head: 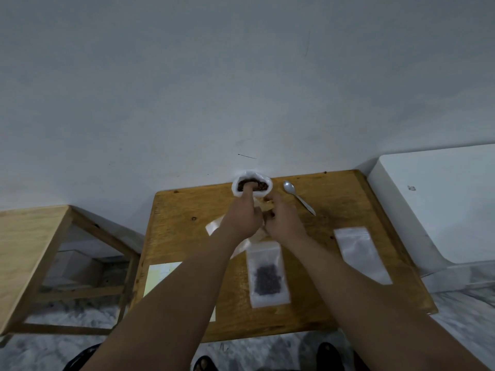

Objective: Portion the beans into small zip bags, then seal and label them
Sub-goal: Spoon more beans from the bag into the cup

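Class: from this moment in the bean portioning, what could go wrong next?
The left hand pokes a finger into the open bean bag at the far edge of the table; a nudge might tip it and spill beans. The spoon lies unused, so hand-carried beans may drop; a stray bean already lies near that edge.

Desk (348, 199): varnished knotty wood. Spoon (298, 199): shiny metal. Zip bags (361, 254): clear glossy plastic. Label sheet (160, 277): matt paper.

Wooden table (334, 199) holds bean sack (265, 193), spoon (298, 200), filled bag (268, 277), empty bag (361, 254), yellow sheet (160, 279).
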